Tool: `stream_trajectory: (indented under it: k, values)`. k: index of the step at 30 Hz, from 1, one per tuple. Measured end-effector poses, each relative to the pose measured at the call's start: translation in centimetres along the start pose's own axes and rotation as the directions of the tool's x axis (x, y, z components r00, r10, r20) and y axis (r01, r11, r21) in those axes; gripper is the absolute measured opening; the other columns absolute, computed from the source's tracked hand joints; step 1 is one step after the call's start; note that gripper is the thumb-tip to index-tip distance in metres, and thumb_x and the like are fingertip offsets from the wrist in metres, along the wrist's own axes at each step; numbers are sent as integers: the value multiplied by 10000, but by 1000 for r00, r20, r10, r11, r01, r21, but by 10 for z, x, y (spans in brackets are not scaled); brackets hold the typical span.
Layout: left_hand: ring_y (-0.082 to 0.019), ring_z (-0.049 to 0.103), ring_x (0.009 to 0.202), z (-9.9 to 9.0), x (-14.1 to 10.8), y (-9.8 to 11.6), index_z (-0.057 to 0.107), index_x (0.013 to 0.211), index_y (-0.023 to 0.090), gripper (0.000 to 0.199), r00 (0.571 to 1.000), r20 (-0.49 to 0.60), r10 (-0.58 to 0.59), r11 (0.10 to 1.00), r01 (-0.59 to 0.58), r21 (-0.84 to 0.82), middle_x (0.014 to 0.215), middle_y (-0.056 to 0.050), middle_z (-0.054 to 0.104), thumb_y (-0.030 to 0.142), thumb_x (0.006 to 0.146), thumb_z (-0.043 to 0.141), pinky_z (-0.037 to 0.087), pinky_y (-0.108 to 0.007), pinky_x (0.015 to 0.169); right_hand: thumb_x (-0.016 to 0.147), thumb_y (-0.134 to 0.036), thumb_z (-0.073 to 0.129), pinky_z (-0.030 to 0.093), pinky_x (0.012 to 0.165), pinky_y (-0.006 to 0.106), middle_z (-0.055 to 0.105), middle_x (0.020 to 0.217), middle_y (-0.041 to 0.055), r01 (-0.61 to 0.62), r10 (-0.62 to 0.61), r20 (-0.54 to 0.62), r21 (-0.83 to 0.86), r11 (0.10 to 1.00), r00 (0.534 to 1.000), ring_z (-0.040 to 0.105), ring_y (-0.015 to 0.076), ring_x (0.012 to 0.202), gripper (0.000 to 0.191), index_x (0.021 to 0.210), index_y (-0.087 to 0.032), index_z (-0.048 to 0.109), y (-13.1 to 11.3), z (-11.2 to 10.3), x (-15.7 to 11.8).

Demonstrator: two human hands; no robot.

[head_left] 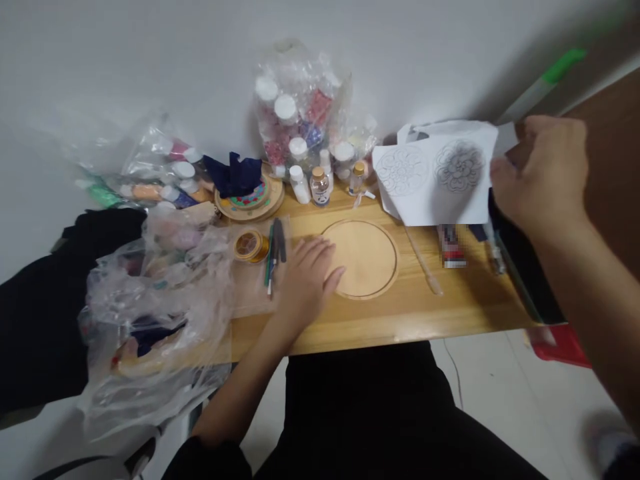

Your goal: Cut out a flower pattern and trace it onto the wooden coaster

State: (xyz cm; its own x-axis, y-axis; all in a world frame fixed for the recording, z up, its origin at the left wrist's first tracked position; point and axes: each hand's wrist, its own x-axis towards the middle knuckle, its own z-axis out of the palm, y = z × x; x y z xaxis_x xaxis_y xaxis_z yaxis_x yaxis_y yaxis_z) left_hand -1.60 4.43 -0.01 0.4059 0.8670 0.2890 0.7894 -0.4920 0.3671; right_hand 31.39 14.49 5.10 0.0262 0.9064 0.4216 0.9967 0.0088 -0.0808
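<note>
"So, L hand (311, 272)?"
"Flat, fingers slightly spread, nothing gripped, across left edge of round pale-wood board (367, 259), mid-scene."
"R hand (549, 175)?"
"Farther, right: fingers curled by white paper sheet (433, 208) w/ floral line drawings (459, 167); can't tell what's gripped."
"Far side?"
"Clear plastic bag (289, 59) w/ white-capped jars (286, 108)."

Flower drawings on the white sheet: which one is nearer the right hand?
The darker, shaded drawing on the right half of the sheet. The other drawing is paler, thin-lined and farther left from the right hand.
</note>
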Motion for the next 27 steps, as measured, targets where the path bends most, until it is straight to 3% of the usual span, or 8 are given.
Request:
stream_trajectory:
  k: [2, 5, 7, 12, 19, 21, 25, 27]
  values:
    - [-269, 548, 1274, -6, 1, -13, 599, 1234, 130, 349, 999, 1, -39, 997, 39, 59, 1288, -150, 646, 283, 963, 440, 422, -498, 1095, 926, -360, 486, 432, 1025, 498, 534, 1319, 283, 175, -182, 81, 88, 981, 980, 499, 333, 1269, 576, 1340, 41, 474, -25, -8, -35]
    - [-270, 514, 1312, -5, 2, -26, 566, 1281, 95, 386, 997, 65, -33, 989, 23, 146, 1350, -160, 603, 261, 967, 416, 421, -468, 1099, 977, -424, 387, 458, 1040, 464, 511, 1403, 200, 454, -534, 280, 305, 837, 798, 502, 289, 1293, 576, 1422, -61, 423, -64, -5, -88]
    - [-270, 504, 1322, 0, 1, -30, 542, 1308, 74, 407, 995, 99, -28, 982, 9, 187, 1367, -168, 588, 258, 972, 405, 415, -456, 1103, 982, -455, 376, 415, 1092, 455, 477, 1440, 203, 522, -600, 259, 312, 794, 757, 449, 292, 1350, 607, 1422, -39, 419, -82, 4, -115]
    - [-292, 479, 1339, 10, -1, -29, 538, 1319, 79, 418, 990, 116, -80, 968, 50, 246, 1364, -163, 589, 276, 984, 385, 408, -468, 1101, 971, -499, 373, 329, 1142, 490, 396, 1488, 243, 489, -528, 244, 204, 848, 814, 381, 329, 1398, 712, 1447, 29, 359, -94, 12, -145]
    - [-321, 463, 1339, 7, 0, -27, 576, 1268, 93, 369, 991, 111, -73, 973, 46, 225, 1352, -155, 594, 243, 976, 407, 415, -493, 1081, 967, -522, 340, 362, 1100, 508, 449, 1443, 257, 438, -472, 253, 181, 880, 844, 431, 354, 1351, 712, 1365, 57, 453, -108, 5, -145]
    - [-324, 456, 1343, 8, 0, -27, 566, 1275, 89, 371, 991, 113, -76, 975, 50, 217, 1356, -161, 588, 236, 974, 409, 418, -498, 1075, 967, -506, 356, 387, 1083, 503, 459, 1433, 259, 465, -512, 239, 228, 856, 825, 440, 354, 1342, 693, 1347, 62, 472, -116, 5, -140]
    - [-330, 457, 1333, 11, -1, -27, 547, 1284, 68, 377, 994, 80, -70, 981, 54, 189, 1349, -174, 586, 220, 968, 410, 429, -506, 1057, 969, -358, 434, 441, 1077, 412, 541, 1393, 157, 495, -666, 206, 522, 695, 717, 470, 260, 1329, 491, 1320, -27, 526, -123, 1, -132]
    - [-323, 471, 1313, 10, -1, -27, 557, 1263, 63, 363, 997, 40, -59, 984, 51, 170, 1317, -172, 604, 221, 966, 420, 433, -496, 1051, 946, -239, 479, 478, 1037, 373, 598, 1321, 133, 404, -596, 178, 583, 705, 783, 522, 228, 1272, 356, 1240, -68, 583, -119, -1, -127]
